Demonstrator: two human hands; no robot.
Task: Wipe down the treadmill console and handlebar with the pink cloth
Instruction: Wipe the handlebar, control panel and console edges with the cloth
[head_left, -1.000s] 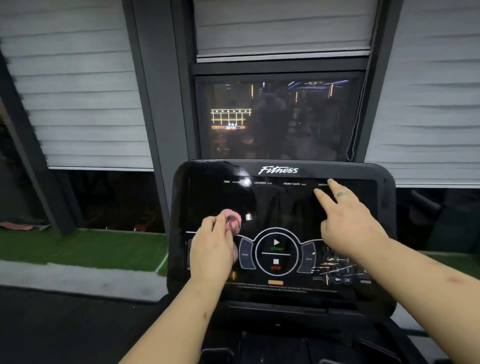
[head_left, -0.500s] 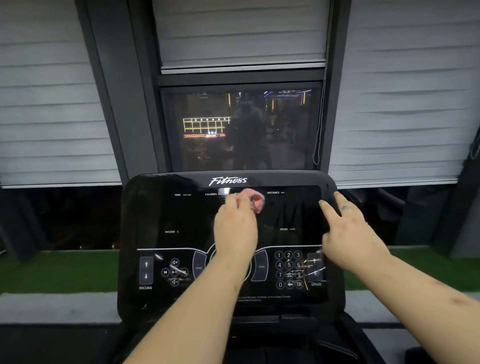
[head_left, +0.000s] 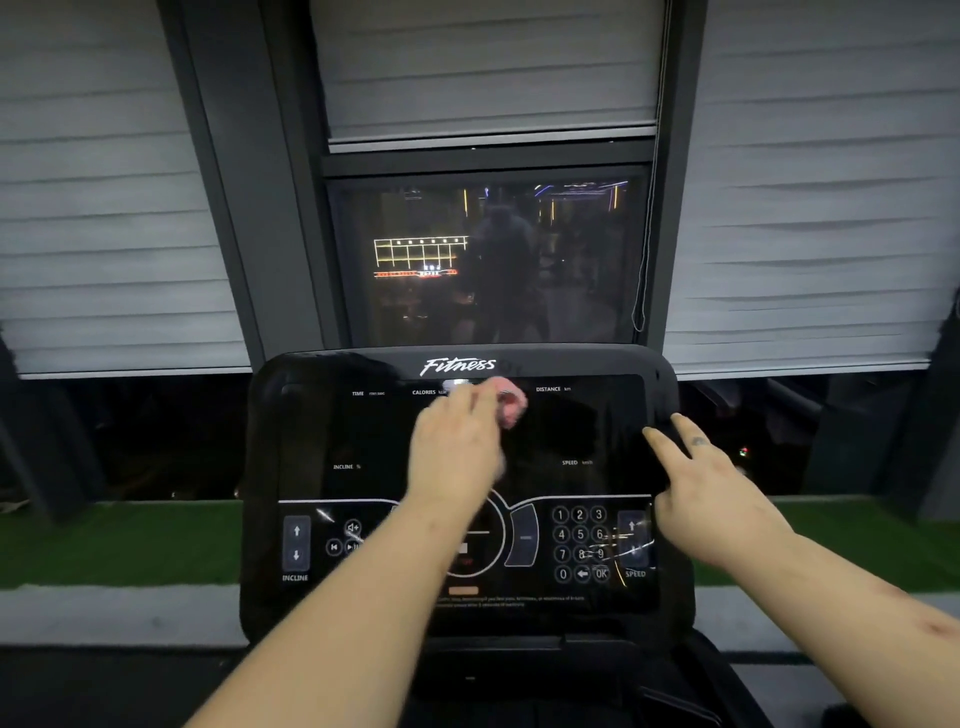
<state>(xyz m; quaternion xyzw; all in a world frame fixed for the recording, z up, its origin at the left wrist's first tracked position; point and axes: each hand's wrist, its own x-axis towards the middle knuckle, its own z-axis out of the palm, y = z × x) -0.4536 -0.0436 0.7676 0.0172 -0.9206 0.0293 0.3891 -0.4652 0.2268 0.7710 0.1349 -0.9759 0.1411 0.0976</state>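
Left hand, blurred, presses the bunched pink cloth to the top of the treadmill console, just under the Fitness logo, fingers curled round it | Right hand rests at the console's right edge, fingers straight and apart | Grey blinds behind.

The console stands before a window, with blinds on either side. The left hand holds the cloth on the console's upper middle. The right hand touches its right edge, above the keypad.
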